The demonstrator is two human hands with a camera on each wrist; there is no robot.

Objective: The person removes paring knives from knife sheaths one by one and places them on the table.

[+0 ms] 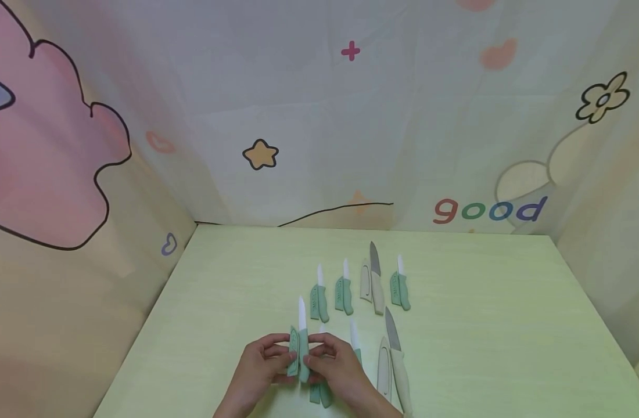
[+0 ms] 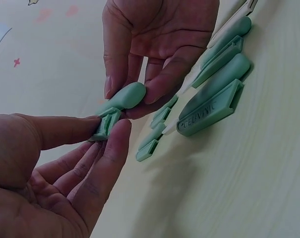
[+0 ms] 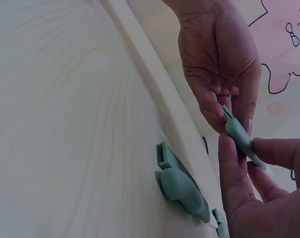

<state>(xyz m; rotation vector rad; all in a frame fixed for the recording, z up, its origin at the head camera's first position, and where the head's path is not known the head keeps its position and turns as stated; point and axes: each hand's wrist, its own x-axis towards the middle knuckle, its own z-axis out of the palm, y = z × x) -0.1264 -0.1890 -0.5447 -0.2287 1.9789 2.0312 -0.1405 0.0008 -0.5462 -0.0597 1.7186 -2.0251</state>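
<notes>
My left hand [image 1: 262,364] pinches a green blade sheath [image 1: 294,342] between thumb and fingers. Beside it, my right hand [image 1: 341,367] pinches the green handle of a paring knife [image 1: 304,348], whose white blade points away from me, bare. In the left wrist view the sheath [image 2: 109,124] lies right along the knife handle [image 2: 129,96], both raised over the table. The right wrist view shows the handle's rounded end [image 3: 236,130] with the sheath's slot end [image 3: 227,112] close by. Under the hands rests another green knife [image 1: 326,396] with its sheath, partly hidden.
Ahead on the pale table [image 1: 220,278] lie several green knives, such as one knife [image 1: 322,302] with its sheath alongside. A beige knife [image 1: 377,284] is among them. Nearer right lies a larger beige knife [image 1: 398,360] beside its sheath [image 1: 384,368]. A printed curtain [image 1: 298,104] stands behind.
</notes>
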